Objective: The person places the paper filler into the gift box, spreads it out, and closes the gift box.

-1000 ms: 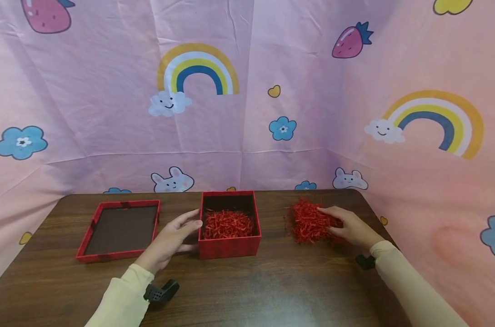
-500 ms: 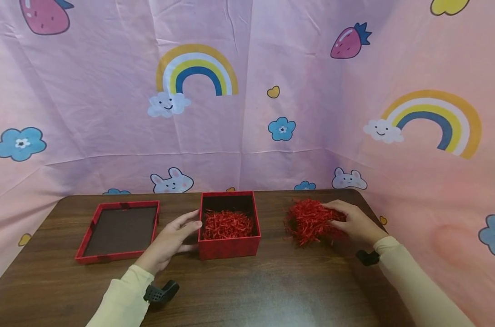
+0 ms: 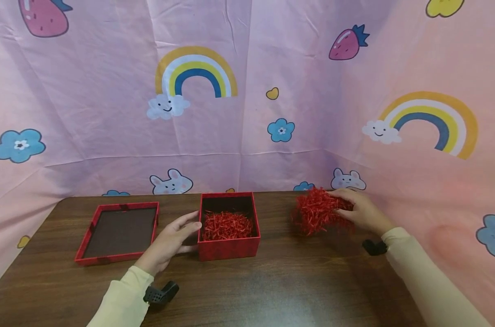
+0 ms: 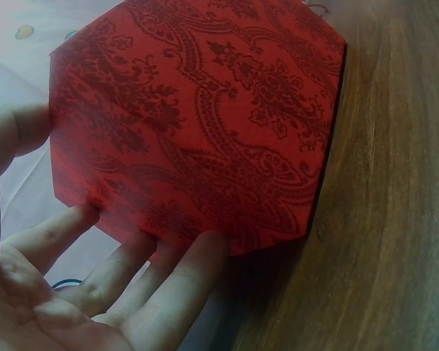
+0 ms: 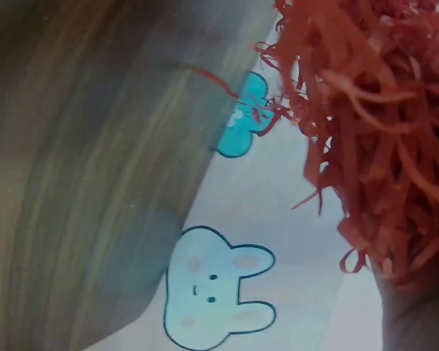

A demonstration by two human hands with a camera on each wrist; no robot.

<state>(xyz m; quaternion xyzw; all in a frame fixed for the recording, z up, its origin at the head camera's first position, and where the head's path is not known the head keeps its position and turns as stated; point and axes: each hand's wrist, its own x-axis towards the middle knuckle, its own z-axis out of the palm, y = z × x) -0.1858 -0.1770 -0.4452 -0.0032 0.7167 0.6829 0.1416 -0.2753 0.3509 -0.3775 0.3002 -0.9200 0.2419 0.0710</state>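
Note:
A red patterned box [image 3: 229, 249] stands uncovered on the wooden table, with red shredded paper [image 3: 227, 225] lying inside it. My left hand [image 3: 169, 240] is at the box's left side; in the left wrist view its fairly straight fingers [image 4: 182, 292] touch the red wall [image 4: 197, 139]. To the right of the box, my right hand [image 3: 363, 211] grips a loose clump of red shredded paper [image 3: 318, 211] held above the table. That clump [image 5: 383, 131] fills the right side of the right wrist view and hides most of the fingers.
A shallow red lid [image 3: 120, 231] with a dark inside lies left of the box, inner side up. The wooden table [image 3: 247, 290] meets a pink and purple patterned cloth [image 3: 296, 59] at the back and right.
My right hand has lifted the clump of shredded paper off the table, moving slightly up and to the right. The left hand and the box have stayed in place.

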